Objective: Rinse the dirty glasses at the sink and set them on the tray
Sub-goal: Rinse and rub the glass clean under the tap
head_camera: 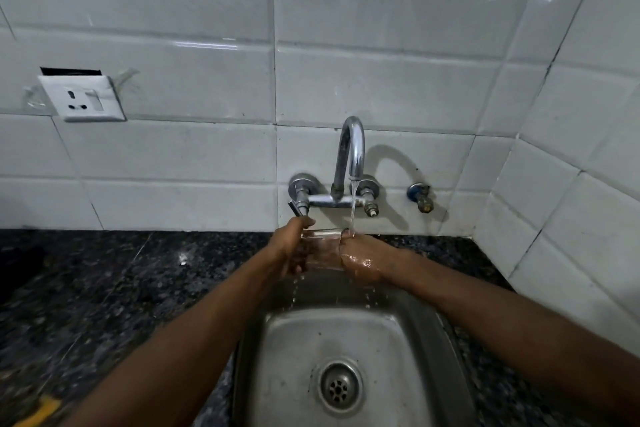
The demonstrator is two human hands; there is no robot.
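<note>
Two bare hands are holding a clear glass under a running tap.
The glass is hanging above the back edge of the steel sink, caught between both hands. The left hand is curling its fingers round the glass's left side; the wet right hand is gripping its right side. Water is falling from the curved tap onto the rim beside the right hand and dripping into the sink.
</note>
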